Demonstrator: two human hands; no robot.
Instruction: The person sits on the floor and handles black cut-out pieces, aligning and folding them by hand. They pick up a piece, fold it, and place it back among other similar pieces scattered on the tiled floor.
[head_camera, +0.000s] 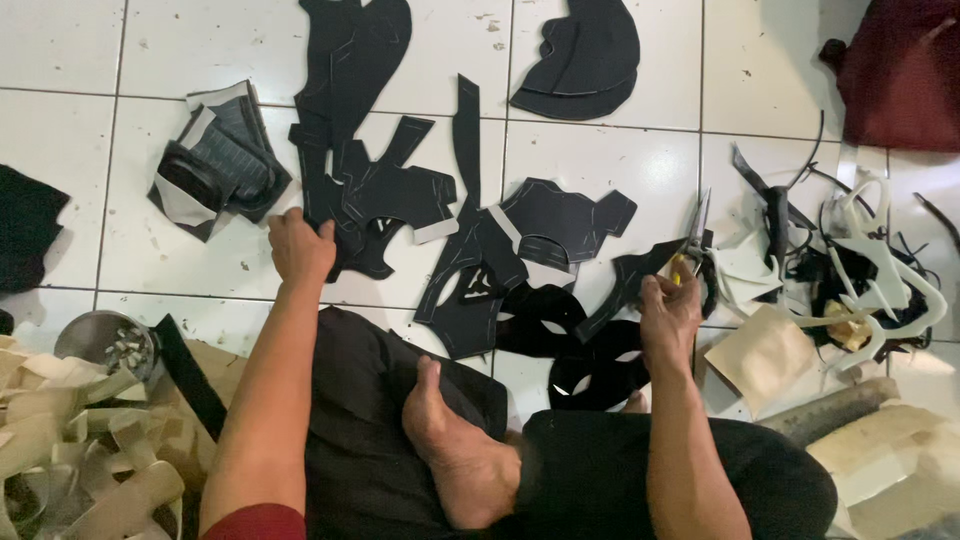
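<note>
I sit cross-legged on a white tiled floor (600, 160), one bare foot (455, 450) turned up in front of me. My left hand (298, 245) rests on a black cut-out piece (375, 200) with chalk outlines, fingers pressed on its edge. My right hand (668, 312) grips scissors (695, 250) with yellow handles, blades pointing away, beside a narrow black strip (630, 285). Between my hands lie more black shaped pieces (560, 220) and black mask-like cut-outs (575, 350) with eye holes.
A stack of grey and black pieces (215, 165) lies at the left. Black and cream offcuts (860, 270) pile up at the right, with a tan sheet (765, 355). Cream strips (70, 450) and a metal bowl (105, 340) sit at lower left. A dark red bag (900, 75) is at top right.
</note>
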